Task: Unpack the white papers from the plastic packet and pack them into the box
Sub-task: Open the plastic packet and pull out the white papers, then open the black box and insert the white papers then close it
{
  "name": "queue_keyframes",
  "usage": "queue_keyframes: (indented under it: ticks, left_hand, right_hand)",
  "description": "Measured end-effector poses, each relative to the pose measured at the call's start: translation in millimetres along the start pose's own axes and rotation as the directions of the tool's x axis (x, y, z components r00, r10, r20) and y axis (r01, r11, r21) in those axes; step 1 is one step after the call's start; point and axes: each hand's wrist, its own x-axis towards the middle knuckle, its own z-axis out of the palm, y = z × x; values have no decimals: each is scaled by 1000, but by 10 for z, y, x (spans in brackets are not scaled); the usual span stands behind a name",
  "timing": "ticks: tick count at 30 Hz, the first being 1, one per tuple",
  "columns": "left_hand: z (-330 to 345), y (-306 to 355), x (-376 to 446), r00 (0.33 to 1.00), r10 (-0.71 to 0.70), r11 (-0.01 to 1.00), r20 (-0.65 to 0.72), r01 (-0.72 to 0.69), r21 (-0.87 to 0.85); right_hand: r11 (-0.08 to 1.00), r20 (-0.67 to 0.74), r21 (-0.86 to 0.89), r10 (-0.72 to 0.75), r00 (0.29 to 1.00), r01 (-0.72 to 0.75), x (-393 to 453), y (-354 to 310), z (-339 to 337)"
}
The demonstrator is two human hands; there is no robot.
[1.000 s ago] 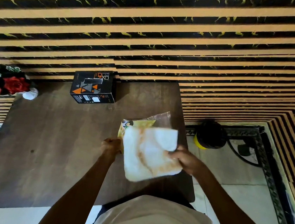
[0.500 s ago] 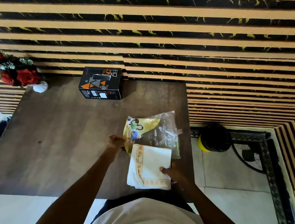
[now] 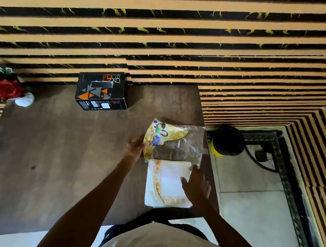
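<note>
A stack of white papers (image 3: pixel 166 182) with a gold border lies flat on the brown table (image 3: pixel 53 151), near its front right corner. My right hand (image 3: pixel 197 183) rests on the stack's right side, fingers spread. Just behind the papers lies the clear plastic packet (image 3: pixel 178 143) with a yellow picture card inside. My left hand (image 3: pixel 135 147) pinches the packet's left edge. The black box (image 3: pixel 101 91) with orange triangles stands closed at the table's far edge, well away from both hands.
Red artificial flowers (image 3: pixel 1 87) in a white holder sit at the table's far left corner. A black and yellow round object (image 3: pixel 227 140) stands on the floor right of the table. A striped wall runs behind the table.
The papers went from held up in both hands to lying flat on the table. My right hand slid up onto the stack. The packet now lies uncovered behind the papers.
</note>
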Motion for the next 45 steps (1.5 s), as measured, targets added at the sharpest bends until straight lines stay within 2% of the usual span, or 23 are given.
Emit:
queue_keyframes:
  ticks: [2,6,9,12,14,16,17,19,23,25,27,29,36,40,45]
  left_hand:
    - [-69,-104,14,1000,11,1000,-22,-11,-7]
    - [-294,-39,-123,998,-4,999,-66,1,-35]
    - [-583,106,-51,995,58,998,-80,-61,-35]
    - [-936,398,91,978,158,987,-139,-154,39]
    - [-1175,561,231,970,155,986,-189,-138,98]
    - [-1429,729,382,948,151,988,-281,-135,77]
    - [-1572,797,503,916,187,981,-356,-157,112]
    - [-1816,916,692,881,237,953,-409,-129,273]
    - [-2153,1043,1114,910,181,919,-373,-22,393]
    - [-2292,1096,1303,942,76,954,-327,28,300]
    - [-2366,1090,1421,977,-18,994,-213,41,103]
    - [-2375,1059,1392,989,-56,998,-135,58,13]
    - [-2382,631,1044,986,-71,996,-153,61,-71]
    - [-2381,314,483,979,-28,995,-200,9,-95]
    - [-2350,30,-329,969,55,997,-240,-66,-38]
  right_hand:
    - [990,-19,115,-79,997,80,59,-98,-9]
    - [951,63,289,-138,988,114,293,-510,-12]
    - [901,49,394,-216,975,179,510,-1023,10]
    - [867,111,475,-229,967,151,722,-1572,43]
    - [833,147,536,-250,957,135,846,-1910,58]
    - [819,193,562,-262,945,112,989,-2214,90]
    - [819,217,566,-262,940,97,1081,-2388,99]
    - [815,241,574,-258,935,77,1288,-2684,130]
    - [814,169,580,-159,973,32,1696,-3067,186]
    - [813,161,582,-126,979,9,1836,-3210,178]
    - [780,256,623,-132,958,-58,1875,-3306,140]
    - [730,359,672,-171,918,-127,1867,-3351,145]
    - [804,281,594,-229,932,18,1384,-3090,368]
    - [826,239,558,-252,938,80,826,-2804,539]
    - [837,239,544,-221,945,58,144,-2460,724]
